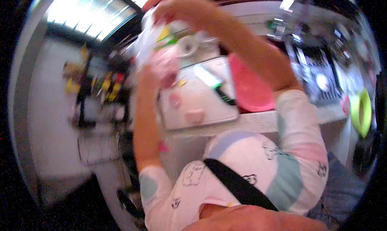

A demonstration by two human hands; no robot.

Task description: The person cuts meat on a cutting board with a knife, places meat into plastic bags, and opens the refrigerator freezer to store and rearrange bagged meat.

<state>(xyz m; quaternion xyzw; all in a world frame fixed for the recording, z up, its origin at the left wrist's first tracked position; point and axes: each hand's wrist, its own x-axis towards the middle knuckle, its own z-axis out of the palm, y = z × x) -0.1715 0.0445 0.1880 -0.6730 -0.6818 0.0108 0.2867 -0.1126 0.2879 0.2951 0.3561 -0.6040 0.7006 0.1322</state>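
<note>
My right hand (179,7) is raised at the top of the head view, its fingers closed on the upper part of a whitish, see-through plastic bag (146,39). Pink raw meat (166,64) shows low in the bag, blurred by motion. My left hand (148,74) is against the bag's lower side; its fingers are smeared and mostly hidden. Below lies a white cutting board (213,114) with pink meat pieces (195,116) on it. A knife (207,76) with a black and green handle rests there, beside a small yellow bit (182,82).
A red-pink tray or board (254,88) lies right of the cutting board, under my right forearm. Farther right are a dish rack (316,72) and a yellow-green ring-shaped item (360,113). A white roll (187,46) stands behind the board. A wire basket (96,147) is at left.
</note>
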